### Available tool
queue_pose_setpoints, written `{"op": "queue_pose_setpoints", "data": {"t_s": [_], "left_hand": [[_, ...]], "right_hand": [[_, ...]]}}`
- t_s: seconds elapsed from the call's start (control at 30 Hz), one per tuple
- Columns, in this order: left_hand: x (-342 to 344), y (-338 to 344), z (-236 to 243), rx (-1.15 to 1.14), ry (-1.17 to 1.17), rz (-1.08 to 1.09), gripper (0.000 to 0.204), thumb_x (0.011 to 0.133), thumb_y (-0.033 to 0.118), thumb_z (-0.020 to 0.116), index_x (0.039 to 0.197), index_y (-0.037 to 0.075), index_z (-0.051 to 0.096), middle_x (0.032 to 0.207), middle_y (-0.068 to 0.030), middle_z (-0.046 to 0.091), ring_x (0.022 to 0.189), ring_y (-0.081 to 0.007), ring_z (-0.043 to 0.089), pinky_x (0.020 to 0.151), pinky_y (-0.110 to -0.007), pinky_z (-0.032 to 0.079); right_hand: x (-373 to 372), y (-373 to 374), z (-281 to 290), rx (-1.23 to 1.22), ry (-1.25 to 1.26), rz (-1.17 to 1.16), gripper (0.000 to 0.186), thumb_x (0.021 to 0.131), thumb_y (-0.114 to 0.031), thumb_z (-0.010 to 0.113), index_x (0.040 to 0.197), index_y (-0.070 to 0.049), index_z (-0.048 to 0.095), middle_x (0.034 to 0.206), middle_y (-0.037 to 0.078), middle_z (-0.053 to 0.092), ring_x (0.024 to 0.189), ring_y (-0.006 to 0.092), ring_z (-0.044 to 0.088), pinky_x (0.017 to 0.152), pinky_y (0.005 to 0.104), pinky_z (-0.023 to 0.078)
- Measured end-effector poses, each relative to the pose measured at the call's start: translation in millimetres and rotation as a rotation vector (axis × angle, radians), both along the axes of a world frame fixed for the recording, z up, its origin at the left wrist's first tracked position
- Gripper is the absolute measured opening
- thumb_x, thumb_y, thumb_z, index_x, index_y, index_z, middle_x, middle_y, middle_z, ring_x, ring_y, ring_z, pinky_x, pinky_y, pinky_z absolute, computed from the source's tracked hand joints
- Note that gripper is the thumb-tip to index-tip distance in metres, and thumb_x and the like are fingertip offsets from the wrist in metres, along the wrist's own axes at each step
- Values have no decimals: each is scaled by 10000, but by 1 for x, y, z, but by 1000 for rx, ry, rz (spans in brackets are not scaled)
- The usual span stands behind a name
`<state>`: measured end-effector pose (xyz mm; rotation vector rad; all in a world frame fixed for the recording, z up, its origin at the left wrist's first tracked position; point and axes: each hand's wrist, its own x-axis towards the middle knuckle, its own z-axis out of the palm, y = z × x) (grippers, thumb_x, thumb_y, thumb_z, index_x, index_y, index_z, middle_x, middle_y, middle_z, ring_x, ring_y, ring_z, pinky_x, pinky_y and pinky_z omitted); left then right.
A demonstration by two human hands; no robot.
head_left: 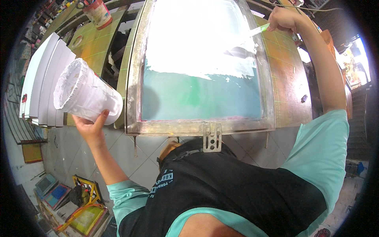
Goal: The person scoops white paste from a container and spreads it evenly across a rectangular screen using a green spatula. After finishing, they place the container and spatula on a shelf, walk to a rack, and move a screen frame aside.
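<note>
My left hand [92, 121] grips a white plastic tub [90, 96] from below, tilted, with white paste smeared on its rim and sides. In front of me lies a metal-framed screen [197, 94]; bright white paste covers its upper part, with teal-green mesh showing below. My right hand [280, 21] has closed fingers round a green-handled spreader [261, 29] at the screen's upper right, its far end over the white paste. A metal hinge plate [211, 138] is fixed at the frame's near edge.
Boards [286, 79] flank the screen. A stack of white sheets [39, 79] sits at left, behind the tub; a red-and-white container [98, 12] stands at upper left. Colored frames and other items [87, 213] lie on the lower left floor. A cord [316, 8] crosses the upper right.
</note>
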<state>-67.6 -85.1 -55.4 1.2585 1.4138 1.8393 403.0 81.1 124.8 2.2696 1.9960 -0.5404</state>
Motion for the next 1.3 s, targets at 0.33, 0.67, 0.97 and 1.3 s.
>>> {"op": "queue_pose_setpoints", "data": {"t_s": [0.33,0.67,0.97,1.3], "left_hand": [[-3,-7,-2,3,-14,-1,778,526,-55,724,1210,-3,357,1137,-106,475,1059,-224,471,940,-339,349],[5,-5,2,13,4,-35,786,528,-35,726,1219,1,352,1150,-101,468,1070,-221,466,951,-336,337],[10,2,4,-2,29,-54,805,527,-45,722,1233,5,337,1152,-107,469,1075,-231,466,956,-344,339],[16,13,12,76,-91,-144,909,500,-46,754,1274,13,280,1149,-123,471,1051,-241,488,897,-344,409]], "right_hand": [[10,1,-6,66,74,-7,99,675,-90,600,609,-33,555,407,-17,326,332,80,239,328,277,154],[8,-3,-21,6,85,1,174,713,-134,616,595,-40,529,428,-9,283,362,119,193,366,308,161],[-34,9,-21,3,161,50,139,676,-108,616,592,-11,565,422,-7,344,326,92,221,331,277,153],[-13,-5,-80,-27,736,19,218,719,-168,663,868,-15,622,536,-21,419,434,87,345,382,277,238]]}}
